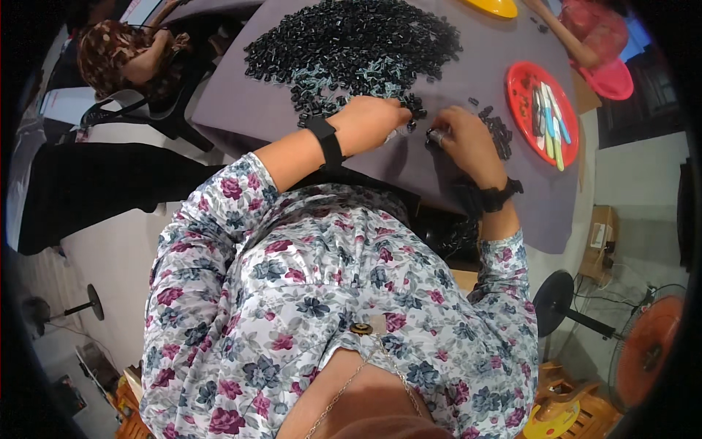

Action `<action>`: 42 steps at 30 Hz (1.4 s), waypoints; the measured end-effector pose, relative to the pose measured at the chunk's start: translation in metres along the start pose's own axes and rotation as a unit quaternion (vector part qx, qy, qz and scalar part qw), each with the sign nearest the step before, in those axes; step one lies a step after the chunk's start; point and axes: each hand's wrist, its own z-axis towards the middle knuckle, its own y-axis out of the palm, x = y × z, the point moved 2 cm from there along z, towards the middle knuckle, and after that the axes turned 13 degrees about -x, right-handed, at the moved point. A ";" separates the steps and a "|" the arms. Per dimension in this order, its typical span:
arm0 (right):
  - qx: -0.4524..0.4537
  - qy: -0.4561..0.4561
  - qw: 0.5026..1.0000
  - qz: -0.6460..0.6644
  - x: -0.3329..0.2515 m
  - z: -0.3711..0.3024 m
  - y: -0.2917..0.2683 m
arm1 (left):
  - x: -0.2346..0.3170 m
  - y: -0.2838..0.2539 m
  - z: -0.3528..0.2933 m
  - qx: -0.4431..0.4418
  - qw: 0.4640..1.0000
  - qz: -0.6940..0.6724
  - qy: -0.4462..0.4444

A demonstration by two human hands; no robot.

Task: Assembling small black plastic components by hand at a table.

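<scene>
Plenty seems left: big far heap of small glossy black pieces (351, 40), little black cluster (499, 133) right! Right hand (466, 143) pinches a dark piece (433, 137); left hand (369, 124), grip can't be told.

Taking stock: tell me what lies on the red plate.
On the red plate: slim white, blue and green items, plus small dark bits. What lies under them is covered.

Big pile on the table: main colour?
Big pile is mostly black, with pale grey-green pieces; head view.
</scene>
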 end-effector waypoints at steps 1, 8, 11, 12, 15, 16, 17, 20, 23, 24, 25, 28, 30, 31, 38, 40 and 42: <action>-0.001 -0.017 1.000 0.003 -0.003 -0.001 0.001 | 0.002 0.001 0.002 0.000 1.000 0.001 0.013; -0.026 -0.005 1.000 -0.008 -0.011 -0.007 0.007 | -0.008 0.010 0.001 -0.021 1.000 0.019 0.003; 0.028 -0.011 0.999 -0.017 -0.007 -0.007 0.008 | -0.010 0.003 -0.010 -0.036 0.998 -0.006 -0.047; 0.048 -0.013 0.999 -0.019 -0.007 -0.006 0.007 | -0.010 -0.002 -0.015 -0.039 0.997 -0.022 -0.063; 0.069 -0.034 0.997 0.002 -0.017 -0.001 0.004 | -0.010 -0.022 -0.031 0.038 0.982 -0.172 -0.067; 0.059 -0.038 0.997 0.013 -0.021 0.003 0.006 | -0.011 -0.026 -0.035 0.051 0.966 -0.241 -0.074; 0.050 -0.042 0.998 0.025 -0.025 0.007 0.009 | -0.015 -0.025 -0.039 0.064 0.957 -0.270 -0.085; 0.023 -0.042 0.999 0.021 -0.031 0.017 0.019 | -0.032 -0.012 -0.045 0.103 0.933 -0.335 -0.076; 0.021 -0.047 0.999 -0.012 -0.030 0.020 0.021 | -0.043 -0.004 -0.054 0.108 0.901 -0.413 -0.079; 0.024 -0.051 0.998 -0.024 -0.029 0.020 0.021 | -0.046 -0.002 -0.057 0.107 0.887 -0.442 -0.076; 0.032 -0.041 0.998 -0.035 -0.027 0.020 0.022 | -0.049 0.000 -0.059 0.113 0.884 -0.447 -0.078; 0.049 -0.019 0.997 -0.056 -0.020 0.018 0.023 | -0.055 0.004 -0.067 0.116 0.882 -0.449 -0.089; 0.049 -0.015 0.997 -0.054 -0.018 0.017 0.022 | -0.057 0.006 -0.072 0.099 0.891 -0.431 -0.100; 0.046 -0.012 0.998 -0.049 -0.020 0.017 0.021 | -0.056 0.006 -0.075 0.110 0.882 -0.445 -0.106; 0.056 -0.054 0.997 -0.021 -0.041 0.038 0.026 | -0.056 0.004 -0.083 0.147 0.849 -0.499 -0.098; 0.036 -0.043 0.998 -0.035 -0.039 0.045 0.031 | -0.053 -0.001 -0.086 0.138 0.825 -0.535 -0.115; 0.013 -0.030 0.999 -0.031 -0.037 0.047 0.032 | -0.051 -0.005 -0.089 0.117 0.781 -0.597 -0.145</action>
